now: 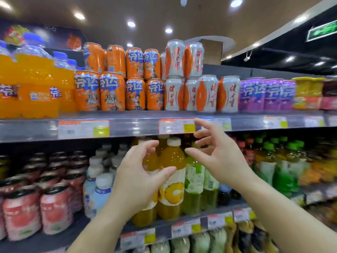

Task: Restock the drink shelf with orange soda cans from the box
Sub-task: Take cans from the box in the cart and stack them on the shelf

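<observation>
orange soda cans (111, 92), purple cans (255, 94)

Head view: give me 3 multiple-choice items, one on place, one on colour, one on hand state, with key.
1. Where do the orange soda cans stand?
A. top shelf, left of the silver cans
B. lower shelf, beside the green bottles
C. in a box on the floor

2. What colour are the cans just right of the silver cans?
A. green
B. purple
C. black

3. What are the hands doing?
A. each holds a can
B. both open, holding nothing
C. both resting flat on the shelf edge

Key: A, they are stacked two high there; B, purple wrap shows; B, left hand and right hand show spread fingers, no grip.
</observation>
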Action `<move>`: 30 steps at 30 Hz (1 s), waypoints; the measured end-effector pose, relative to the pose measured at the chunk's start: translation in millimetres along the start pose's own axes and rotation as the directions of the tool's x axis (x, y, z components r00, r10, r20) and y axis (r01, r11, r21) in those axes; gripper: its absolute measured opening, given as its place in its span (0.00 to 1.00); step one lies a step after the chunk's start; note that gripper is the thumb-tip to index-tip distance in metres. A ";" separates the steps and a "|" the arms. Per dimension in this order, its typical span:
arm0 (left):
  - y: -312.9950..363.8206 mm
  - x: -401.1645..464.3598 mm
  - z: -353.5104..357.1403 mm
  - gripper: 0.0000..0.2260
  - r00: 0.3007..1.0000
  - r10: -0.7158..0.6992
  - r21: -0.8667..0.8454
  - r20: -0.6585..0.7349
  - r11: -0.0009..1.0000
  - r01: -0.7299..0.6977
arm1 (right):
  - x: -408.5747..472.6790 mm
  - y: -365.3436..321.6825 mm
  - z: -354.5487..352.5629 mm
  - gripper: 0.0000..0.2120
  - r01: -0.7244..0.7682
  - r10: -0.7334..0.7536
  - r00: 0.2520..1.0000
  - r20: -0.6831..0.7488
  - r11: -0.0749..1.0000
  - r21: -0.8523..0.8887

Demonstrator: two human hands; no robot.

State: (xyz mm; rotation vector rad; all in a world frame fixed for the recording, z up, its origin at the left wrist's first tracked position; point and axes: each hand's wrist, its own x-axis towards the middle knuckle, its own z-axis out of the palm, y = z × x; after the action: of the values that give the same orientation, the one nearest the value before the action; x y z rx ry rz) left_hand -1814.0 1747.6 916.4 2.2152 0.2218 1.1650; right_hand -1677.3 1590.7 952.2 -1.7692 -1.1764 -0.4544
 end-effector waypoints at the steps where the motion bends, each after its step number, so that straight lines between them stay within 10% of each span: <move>1: 6.3 -2.0 17.8 0.27 1.000 -0.010 0.024 0.028 1.000 0.009 | -12.0 17.9 -9.4 0.32 -0.025 0.026 1.000 0.014 0.998 -0.064; 7: 62.5 -23.3 159.0 0.31 0.977 -0.043 0.258 0.209 0.966 -0.012 | -93.9 133.4 -94.4 0.34 -0.160 0.231 0.963 0.141 0.905 -0.394; 13: 147.0 -56.8 339.2 0.34 0.903 -0.088 0.443 0.421 0.888 -0.121 | -184.5 242.6 -217.8 0.35 -0.247 0.520 0.843 0.133 0.596 -0.764; 30: 309.4 -89.7 740.2 0.33 0.666 0.216 0.097 0.714 0.912 -0.399 | -328.8 472.6 -485.3 0.34 -0.576 0.790 0.569 -0.227 0.187 -0.796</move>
State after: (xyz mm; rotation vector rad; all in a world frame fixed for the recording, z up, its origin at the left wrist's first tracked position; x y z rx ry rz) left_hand -1322.8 1135.6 727.4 2.8272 -0.3694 0.3759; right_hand -1337.6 957.9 725.9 -3.0261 -0.0378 -0.1935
